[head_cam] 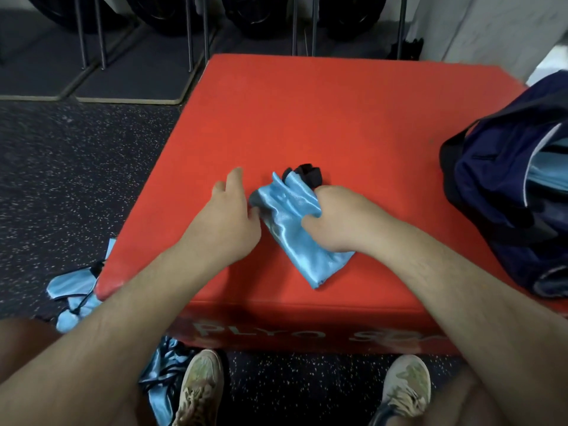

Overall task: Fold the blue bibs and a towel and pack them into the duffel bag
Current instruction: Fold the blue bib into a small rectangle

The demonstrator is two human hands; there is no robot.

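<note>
A folded shiny light-blue bib [292,229] with black trim at its far end lies on the red plyo box [307,118]. My right hand [335,222] grips the bib's upper right part, fingers curled into the cloth. My left hand [227,216] sits just left of the bib with the index finger stretched forward; its other fingertips touch the bib's left edge. The navy duffel bag [504,192] stands open on the box's right side with light-blue cloth showing inside. No towel is in view.
More blue bibs lie on the speckled floor: one bib [73,296] by the box's left front corner, another bib [163,376] beside my left shoe [199,385]. Dark mats and metal rack legs stand behind the box.
</note>
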